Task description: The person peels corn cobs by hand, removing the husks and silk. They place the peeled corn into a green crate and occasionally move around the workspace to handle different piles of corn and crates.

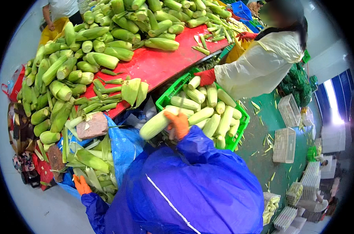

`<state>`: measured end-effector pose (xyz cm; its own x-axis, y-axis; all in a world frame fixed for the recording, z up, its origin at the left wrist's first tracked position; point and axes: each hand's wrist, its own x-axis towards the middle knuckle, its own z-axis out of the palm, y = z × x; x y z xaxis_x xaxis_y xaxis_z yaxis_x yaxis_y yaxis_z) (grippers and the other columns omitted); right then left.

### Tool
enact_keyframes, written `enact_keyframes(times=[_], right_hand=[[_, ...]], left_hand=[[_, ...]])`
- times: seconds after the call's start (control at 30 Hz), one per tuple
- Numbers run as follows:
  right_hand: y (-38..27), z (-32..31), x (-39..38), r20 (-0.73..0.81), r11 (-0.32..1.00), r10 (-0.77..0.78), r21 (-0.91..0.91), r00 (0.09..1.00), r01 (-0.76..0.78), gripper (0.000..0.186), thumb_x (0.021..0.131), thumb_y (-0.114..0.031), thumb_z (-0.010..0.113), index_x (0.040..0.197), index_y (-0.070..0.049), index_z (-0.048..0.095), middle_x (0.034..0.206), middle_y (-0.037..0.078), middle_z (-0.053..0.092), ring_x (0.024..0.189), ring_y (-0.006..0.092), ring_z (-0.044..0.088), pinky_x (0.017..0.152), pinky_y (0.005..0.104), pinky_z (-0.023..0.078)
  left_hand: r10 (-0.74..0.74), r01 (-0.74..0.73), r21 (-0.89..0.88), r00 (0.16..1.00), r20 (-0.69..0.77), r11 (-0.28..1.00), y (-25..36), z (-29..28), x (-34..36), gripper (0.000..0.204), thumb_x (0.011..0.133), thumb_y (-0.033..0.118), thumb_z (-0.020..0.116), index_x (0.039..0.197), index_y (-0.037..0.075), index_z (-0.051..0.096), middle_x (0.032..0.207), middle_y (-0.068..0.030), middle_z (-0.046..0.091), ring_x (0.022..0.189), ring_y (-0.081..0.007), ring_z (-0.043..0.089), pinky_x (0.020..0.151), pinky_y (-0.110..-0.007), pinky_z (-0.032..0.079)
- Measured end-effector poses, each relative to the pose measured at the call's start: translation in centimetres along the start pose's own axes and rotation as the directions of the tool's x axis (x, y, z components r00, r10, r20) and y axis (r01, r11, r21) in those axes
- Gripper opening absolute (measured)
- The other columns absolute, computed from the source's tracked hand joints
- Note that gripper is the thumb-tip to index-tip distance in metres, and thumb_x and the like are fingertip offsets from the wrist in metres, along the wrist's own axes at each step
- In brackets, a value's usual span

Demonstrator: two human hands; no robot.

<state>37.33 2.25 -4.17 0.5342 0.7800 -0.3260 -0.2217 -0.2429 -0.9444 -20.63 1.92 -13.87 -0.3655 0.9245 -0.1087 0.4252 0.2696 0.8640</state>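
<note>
My right hand (178, 124), in an orange glove, grips a pale green ear of corn (153, 125) near the green crate's left corner. The green crate (242, 130) is piled with similar husked-down ears of corn (212, 124). At lower left, my left hand (82, 185), also orange-gloved, has its fingers apart and holds nothing I can see. It is beside a blue bag (124, 144) filled with green corn husks (95, 160). My blue sleeves and garment cover the lower middle.
Unpeeled corn (102, 58) is heaped on a red table (165, 62). A brick-like block (91, 126) sits at the bag's rim. Across the crate, a co-worker's red glove (206, 77) touches an ear. White crates (284, 145) stand on the green floor, among husk scraps.
</note>
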Motion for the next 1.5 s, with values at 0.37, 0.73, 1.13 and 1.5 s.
enact_keyframes(times=[0.37, 0.73, 1.13, 1.5], right_hand=[[2.2, -20.0, 9.8, -0.394, 0.879, 0.097, -0.396, 0.914, -0.265, 0.061, 0.074, -0.054, 0.070, 0.088, 0.005, 0.063, 0.063, 0.013, 0.061, 0.050, 0.0213, 0.059, 0.049, 0.0343, 0.047], [1.6, -15.5, 6.4, -0.434, 0.857, -0.200, -0.512, 0.879, -0.058, 0.071, 0.077, -0.047, 0.069, 0.122, 0.005, 0.052, 0.101, 0.024, 0.065, 0.097, 0.0333, 0.063, 0.085, 0.0369, 0.047], [9.0, -12.7, 6.5, -0.375, 0.787, -0.251, -0.615, 0.892, -0.037, 0.091, 0.083, -0.037, 0.066, 0.145, 0.007, 0.016, 0.110, 0.023, 0.063, 0.097, 0.0307, 0.063, 0.086, 0.0348, 0.049], [5.2, -14.1, 10.5, 0.110, -0.086, 0.106, -0.989, 0.988, 0.120, 0.105, 0.068, -0.038, 0.078, 0.142, 0.008, 0.019, 0.130, 0.029, 0.044, 0.101, 0.0394, 0.060, 0.084, 0.0441, 0.051]], left_hand=[[0.039, -0.040, 0.009, 0.997, 0.061, 0.999, 0.6, 0.4, 4.8, 0.054, 0.094, 0.024, 0.054, 0.137, -0.006, 0.041, 0.137, -0.0166, 0.048, 0.121, -0.0226, 0.048, 0.102, -0.032, 0.036], [-0.121, 0.121, -0.127, 0.993, 0.012, 0.984, 2.5, 0.7, 2.3, 0.053, 0.094, 0.030, 0.056, 0.137, 0.001, 0.044, 0.135, -0.0100, 0.051, 0.115, -0.0192, 0.051, 0.094, -0.029, 0.041], [-0.207, 0.220, -0.107, 0.970, 0.126, 0.970, 4.9, 1.1, 3.6, 0.058, 0.092, 0.040, 0.055, 0.139, 0.007, 0.044, 0.131, -0.0061, 0.054, 0.110, -0.0215, 0.053, 0.093, -0.034, 0.040], [-0.226, 0.241, -0.114, 0.966, 0.126, 0.964, 5.8, 0.6, 1.6, 0.054, 0.093, 0.041, 0.055, 0.137, 0.011, 0.048, 0.125, -0.0065, 0.058, 0.100, -0.0163, 0.057, 0.087, -0.031, 0.041]])
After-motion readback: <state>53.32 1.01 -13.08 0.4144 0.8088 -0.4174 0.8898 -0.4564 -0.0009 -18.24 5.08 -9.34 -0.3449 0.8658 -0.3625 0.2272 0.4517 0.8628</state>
